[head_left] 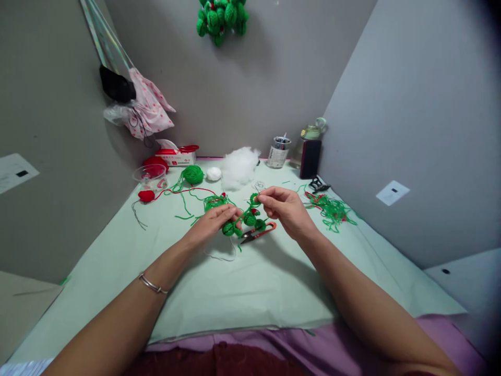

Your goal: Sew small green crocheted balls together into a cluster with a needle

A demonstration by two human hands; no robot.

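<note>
My left hand (pixel 219 219) is closed on a green crocheted piece (pixel 249 219) with small rounded pods and a few red bits. My right hand (pixel 285 206) pinches at the upper right end of this piece. A thin needle-like tool shows by its fingertips, too small to make out fully. Just below the piece, thread snips (pixel 258 233) with orange-red handles lie on the cloth. A loose white thread (pixel 223 258) curves on the cloth beneath my left hand. Behind that hand lies a tangle of green yarn (pixel 213 202).
At the back stand a green yarn ball (pixel 193 174), white stuffing (pixel 239 168), a pen tin (pixel 278 152), a bottle (pixel 312 130) and a phone (pixel 310 159). Left are a clear plastic tub (pixel 152 179) and red yarn (pixel 146 196). Green yarn scraps (pixel 334 211) lie right.
</note>
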